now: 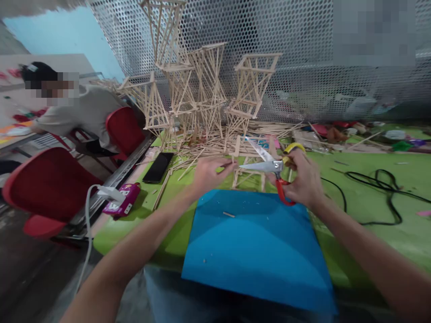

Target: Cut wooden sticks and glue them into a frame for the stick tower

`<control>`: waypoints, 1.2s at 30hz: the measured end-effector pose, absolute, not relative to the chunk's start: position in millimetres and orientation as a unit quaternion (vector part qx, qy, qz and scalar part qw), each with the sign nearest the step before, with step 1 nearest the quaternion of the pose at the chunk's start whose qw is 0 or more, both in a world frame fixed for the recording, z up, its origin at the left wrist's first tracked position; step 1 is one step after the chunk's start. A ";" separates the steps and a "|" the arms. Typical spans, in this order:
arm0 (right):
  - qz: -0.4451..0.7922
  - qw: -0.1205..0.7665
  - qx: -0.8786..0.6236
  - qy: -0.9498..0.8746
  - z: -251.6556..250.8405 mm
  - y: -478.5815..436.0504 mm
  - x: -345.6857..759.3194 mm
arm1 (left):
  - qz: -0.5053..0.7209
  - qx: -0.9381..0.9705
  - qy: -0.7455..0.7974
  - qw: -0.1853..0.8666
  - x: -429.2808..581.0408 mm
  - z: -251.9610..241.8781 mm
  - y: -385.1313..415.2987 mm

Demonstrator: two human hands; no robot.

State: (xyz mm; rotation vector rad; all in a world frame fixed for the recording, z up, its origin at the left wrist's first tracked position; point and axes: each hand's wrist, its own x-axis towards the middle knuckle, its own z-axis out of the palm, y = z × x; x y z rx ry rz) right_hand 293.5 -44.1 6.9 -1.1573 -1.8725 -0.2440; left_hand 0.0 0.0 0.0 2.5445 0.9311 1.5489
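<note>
My right hand (305, 179) grips a pair of scissors (266, 166) with one yellow and one red handle. Their metal blades are spread apart and point left. At the lower blade's tip my left hand (213, 172) is closed in a pinch; what sits between its fingertips is too small to make out. Just behind both hands stands a small frame of wooden sticks (237, 147), partly covered by the blades. A blue sheet (252, 251) lies below the hands, with a short stick piece (229, 214) and a few crumbs on it.
Tall stick towers (208, 80) and a heap of loose sticks (215, 150) fill the back. A phone (158, 168), a purple power strip (128, 199) with a white plug, and a black cable (390, 193) lie around. Someone sits beyond red chairs (47, 193) at left.
</note>
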 end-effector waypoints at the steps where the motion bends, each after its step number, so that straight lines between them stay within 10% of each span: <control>1: -0.087 0.456 -0.462 -0.756 6.3 -44.6 292.2 | 0.498 0.816 0.294 0.009 0.6 0.6 -0.7; 21: 0.156 0.511 -0.569 -0.625 -26.9 -7.7 302.3 | 0.352 0.661 0.400 0.529 -54.8 -16.8 62.3; 25: 0.152 0.513 -0.569 -0.625 -33.7 -2.5 307.1 | 0.274 0.729 0.454 0.433 -69.2 -13.4 69.8; 30: 0.225 0.575 -0.527 -0.584 -35.4 -1.0 305.6 | 0.168 0.862 0.477 0.034 -53.5 -6.9 54.3; 36: 0.219 0.640 -0.494 -0.546 -27.1 -6.5 296.4 | 0.104 0.925 0.363 -0.038 0.7 -23.9 29.8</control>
